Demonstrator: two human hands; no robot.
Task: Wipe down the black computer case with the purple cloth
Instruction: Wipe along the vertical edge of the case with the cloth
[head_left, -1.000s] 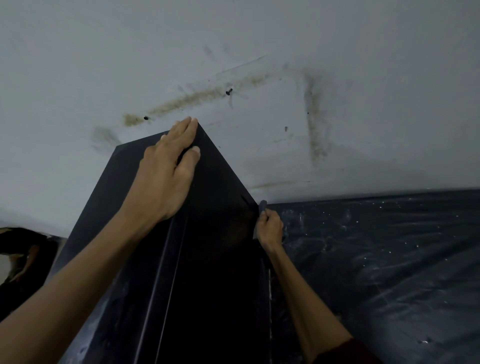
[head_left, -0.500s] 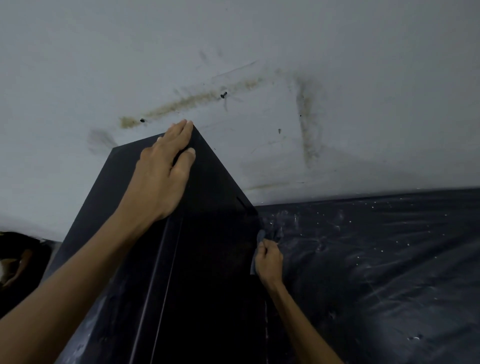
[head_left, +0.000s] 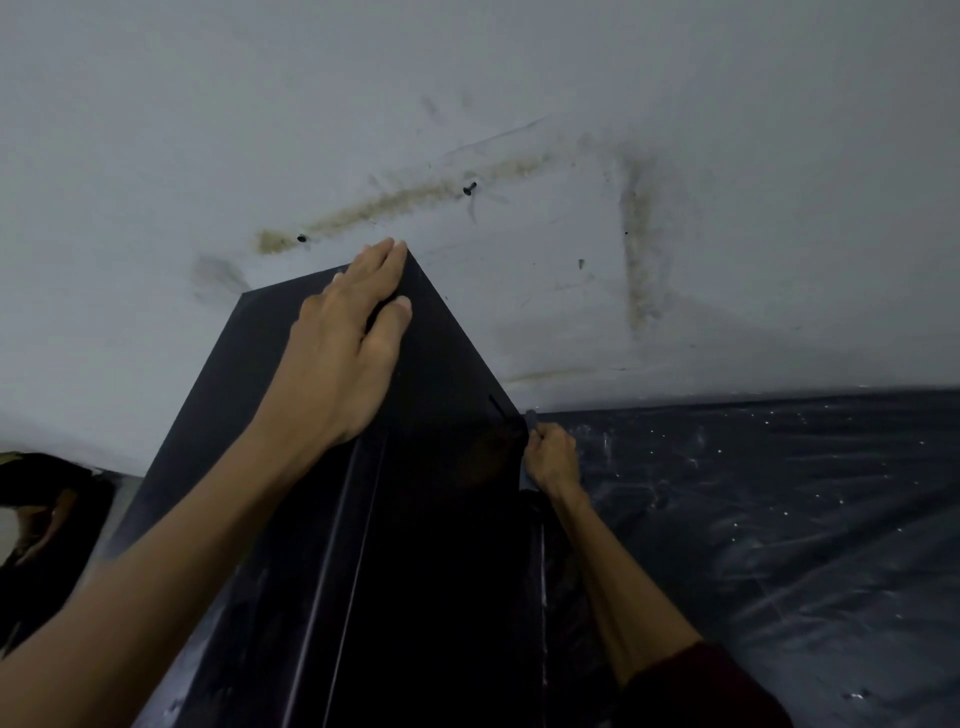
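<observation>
The black computer case (head_left: 441, 519) stands upright in front of me, seen from above, against a stained white wall. My left hand (head_left: 343, 358) lies flat on its top near the far corner, fingers straight. Low on the case's right side, my right hand (head_left: 553, 457) grips the purple cloth (head_left: 531, 418) and holds it against the case's far right edge. Only a small grey-purple tip of the cloth shows above the fingers; the remainder is hidden by the hand and the case.
Dark plastic sheeting (head_left: 779, 519) speckled with white covers the floor to the right of the case. The white wall (head_left: 519, 130) carries brown stains and two dark screws. A dark object (head_left: 47, 525) lies at the far left edge.
My right hand slid down the case's right edge with the cloth, then back up to near the far lower corner. The left hand stayed on the top.
</observation>
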